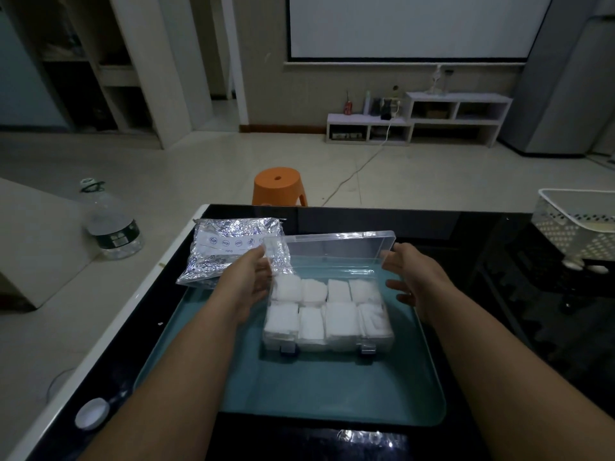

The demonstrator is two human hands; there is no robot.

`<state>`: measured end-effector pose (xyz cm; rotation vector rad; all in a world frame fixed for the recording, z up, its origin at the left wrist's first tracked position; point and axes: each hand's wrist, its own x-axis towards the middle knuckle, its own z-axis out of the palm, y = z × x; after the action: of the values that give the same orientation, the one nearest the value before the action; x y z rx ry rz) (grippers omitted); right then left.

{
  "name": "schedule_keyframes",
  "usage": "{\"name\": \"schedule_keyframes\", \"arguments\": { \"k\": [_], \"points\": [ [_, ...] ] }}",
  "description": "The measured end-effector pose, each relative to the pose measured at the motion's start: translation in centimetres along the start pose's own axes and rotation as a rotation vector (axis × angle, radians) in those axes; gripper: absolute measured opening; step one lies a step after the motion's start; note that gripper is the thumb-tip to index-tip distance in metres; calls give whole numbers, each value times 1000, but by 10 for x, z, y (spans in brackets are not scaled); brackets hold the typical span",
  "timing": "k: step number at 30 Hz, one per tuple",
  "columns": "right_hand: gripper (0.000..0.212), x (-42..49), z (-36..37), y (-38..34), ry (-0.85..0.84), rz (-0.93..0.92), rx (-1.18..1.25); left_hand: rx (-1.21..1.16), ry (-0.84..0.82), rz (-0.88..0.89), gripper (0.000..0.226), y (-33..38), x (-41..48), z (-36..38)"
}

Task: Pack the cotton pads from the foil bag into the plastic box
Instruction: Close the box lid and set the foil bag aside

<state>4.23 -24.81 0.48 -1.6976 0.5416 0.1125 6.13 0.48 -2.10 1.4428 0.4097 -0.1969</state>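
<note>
A dim living room, tiled floor, and a dark glossy tabletop (466,227) carrying a teal tray (332,387). On the tray sits the plastic box (327,314), its eight compartments packed with white cotton pads (312,322), two latches facing the near edge. Its clear lid (336,242) stands raised at the far side, hinged there, so the filling looks done and closing seems the step in hand. The left hand (248,287) has its grip part open, thumb against the lid's left corner, fingers alongside the box's left wall. The right hand (411,277) mirrors it, thumb touching the lid's right edge, fingers spread loosely and clasping nothing. Holding both corners would likely bring the lid down evenly. The foil bag (229,251) lies crumpled at the tray's far left corner, just beside the box. An orange stool (279,186) stands beyond.
</note>
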Motion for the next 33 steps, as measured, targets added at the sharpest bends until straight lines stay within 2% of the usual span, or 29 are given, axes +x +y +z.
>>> {"name": "schedule_keyframes", "arguments": {
  "k": [2, 6, 10, 12, 15, 19, 22, 27, 30, 33],
  "points": [
    [31, 0, -1, 0, -31, 7, -25, 8, -3, -21, 30, 2, -3, -1],
    [36, 5, -5, -1, -54, 90, 60, 33, -14, -71, 27, 6, -5, -4],
    [30, -2, 4, 6, -79, 108, -119, 120, -32, -76, 5, 0, -8, -1],
    [28, -6, 8, 8, -56, 71, -187, 124, -15, -60, 18, -2, -6, 0],
    [28, -10, 8, 0, -102, 35, -346, 148, -32, -35, 21, 0, -11, 2],
    [50, -15, 6, -9, -228, 1, -563, 357, -66, -55, 36, 4, -14, 0],
    [61, -14, 0, -5, -332, 1, -559, 482, -133, -24, 45, 4, -16, -3],
    [82, -13, -1, 0, -317, -113, -799, 689, -189, 94, 61, -3, -7, -14],
    [83, -19, 3, -4, -316, -89, -824, 900, -204, 137, 68, -2, -10, -12],
    [79, -23, 6, -6, -332, -25, -819, 879, -316, 48, 81, 0, -21, -7]
  ]
}}
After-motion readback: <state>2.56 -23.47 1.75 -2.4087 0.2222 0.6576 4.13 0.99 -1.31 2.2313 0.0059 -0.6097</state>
